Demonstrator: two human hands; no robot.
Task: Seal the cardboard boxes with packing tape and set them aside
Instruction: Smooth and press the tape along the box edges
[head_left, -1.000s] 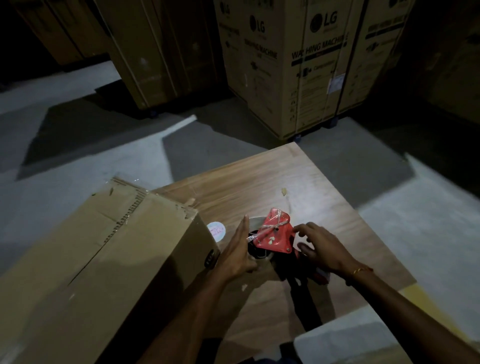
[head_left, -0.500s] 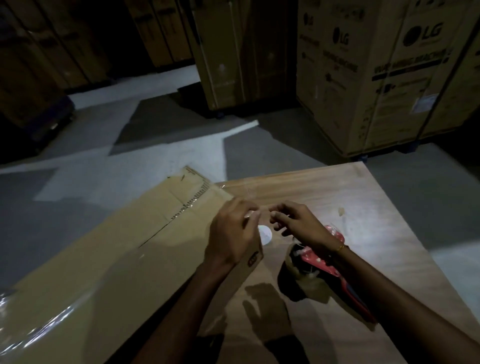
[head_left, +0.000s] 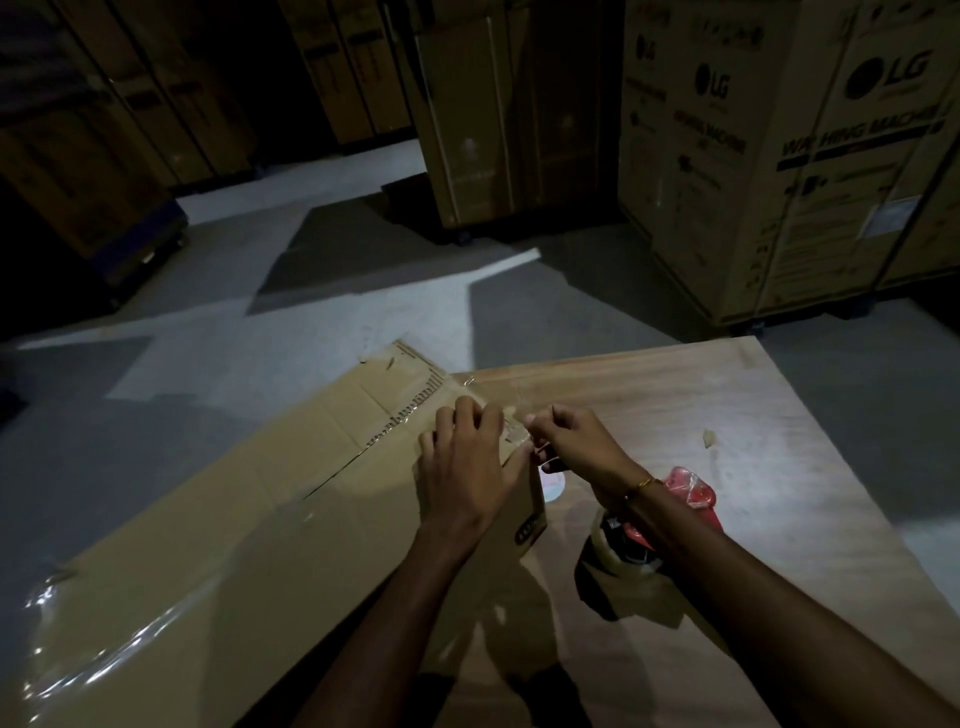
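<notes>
Cardboard box (head_left: 249, 525): large, brown, lying with its long top face up, right end resting on the wooden table (head_left: 701, 415), the rest overhanging the table's left edge. Centre seam visible along top; glossy clear tape at the near-left corner. Tape dispenser (head_left: 670, 519): red, clear roll, lying on its side on the table, just right of the box.
</notes>
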